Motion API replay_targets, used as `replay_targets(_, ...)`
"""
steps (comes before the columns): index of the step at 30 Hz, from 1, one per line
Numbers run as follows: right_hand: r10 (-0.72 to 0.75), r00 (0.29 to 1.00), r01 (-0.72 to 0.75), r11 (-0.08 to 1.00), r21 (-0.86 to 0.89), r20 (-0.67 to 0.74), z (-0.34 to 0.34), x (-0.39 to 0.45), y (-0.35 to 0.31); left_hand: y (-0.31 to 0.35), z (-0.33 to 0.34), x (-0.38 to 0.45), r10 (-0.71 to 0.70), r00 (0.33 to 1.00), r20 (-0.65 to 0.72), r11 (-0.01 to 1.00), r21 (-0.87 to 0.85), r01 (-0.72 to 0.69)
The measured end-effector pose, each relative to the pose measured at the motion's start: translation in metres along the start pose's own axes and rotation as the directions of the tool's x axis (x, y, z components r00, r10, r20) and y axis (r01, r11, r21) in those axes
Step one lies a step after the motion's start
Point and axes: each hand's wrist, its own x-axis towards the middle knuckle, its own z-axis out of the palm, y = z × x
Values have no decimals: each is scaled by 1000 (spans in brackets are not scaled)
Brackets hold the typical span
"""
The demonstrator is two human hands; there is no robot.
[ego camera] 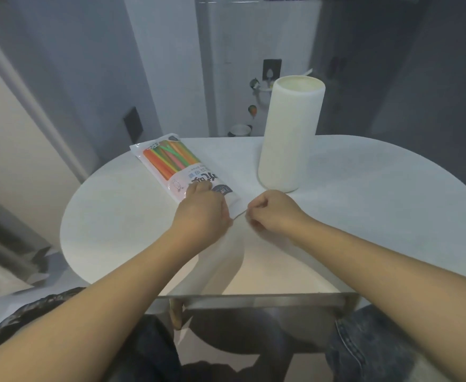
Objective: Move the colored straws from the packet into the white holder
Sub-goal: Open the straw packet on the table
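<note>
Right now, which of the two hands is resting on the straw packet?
The left hand: its fingers lie on the near end of the packet. The right hand is curled beside that end, seemingly pinching its corner.

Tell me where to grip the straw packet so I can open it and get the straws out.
Grip the straw packet at its near end, coming from the person's side. It lies flat and angled away to the left, the left hand already resting on that end, the right hand pinching beside its corner. The straws fill the far half.
</note>
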Motion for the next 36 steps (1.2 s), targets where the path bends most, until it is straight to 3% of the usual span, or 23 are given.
replay_targets(5, 122, 984, -155, 944, 293, 128, 2, -8, -6, 0, -2, 3, 23, 1000, 1, 1000, 20, -23)
replay_targets(11, 104, 982, -166, 881, 444, 160, 8, -8, -6, 2, -1, 0, 26, 999, -28, 1000, -13, -26)
replay_targets(15, 57, 986, -143, 785, 603, 159, 14, -6, -4, -2, -1, -1, -14, 995, -99, 985, -174, -4)
replay_targets(19, -7, 998, -29, 808, 588, 60, 17, -6, -5, -7, -7, -6, -30, 988, -149, 962, -274, -12)
replay_targets(27, -142, 989, 139, 845, 516, -32, 17, -7, -17, -8, -18, -16, -11, 957, -289, 959, -275, -72)
replay_targets(31, -194, 976, 217, 904, 367, -100, 12, -6, -20, -8, -27, -16, -4, 927, -376, 955, -277, -108)
replay_targets(33, -216, 973, 228, 942, 246, -75, 17, -9, -15, -13, -33, -12, -43, 916, -400, 944, -316, -94)
replay_targets(36, -222, 975, 222, 953, 208, -22, 26, -11, -8, -21, -39, -8, -77, 927, -368, 928, -367, -68)
